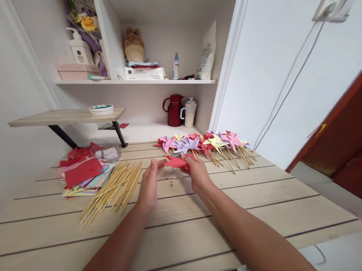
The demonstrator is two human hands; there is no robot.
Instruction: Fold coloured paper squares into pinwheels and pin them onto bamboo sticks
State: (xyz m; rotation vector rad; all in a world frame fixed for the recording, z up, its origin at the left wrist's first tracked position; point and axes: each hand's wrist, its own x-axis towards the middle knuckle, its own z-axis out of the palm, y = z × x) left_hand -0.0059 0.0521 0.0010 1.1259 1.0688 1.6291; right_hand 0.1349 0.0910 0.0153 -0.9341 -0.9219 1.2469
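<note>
A piece of red paper (177, 162) with pointed corners is held between my hands above the table. My right hand (197, 173) pinches its right side, thumb on top. At its left tip, my left hand (149, 183) closes thumb and fingers on the edge; part of that grip is hidden. Several small shiny beads or pins (171, 182) lie on the table just below the paper. Behind it rests a pile of finished paper pinwheels (188, 145) in red, purple, pink and yellow, on wooden sticks.
Loose wooden sticks (110, 192) lie left of my left hand, beside stacked coloured paper (84, 174) and a clear plastic box (109, 153). A small raised shelf (66, 118) stands at the left. A red jug (174, 110) and a cup (189, 112) stand at the back.
</note>
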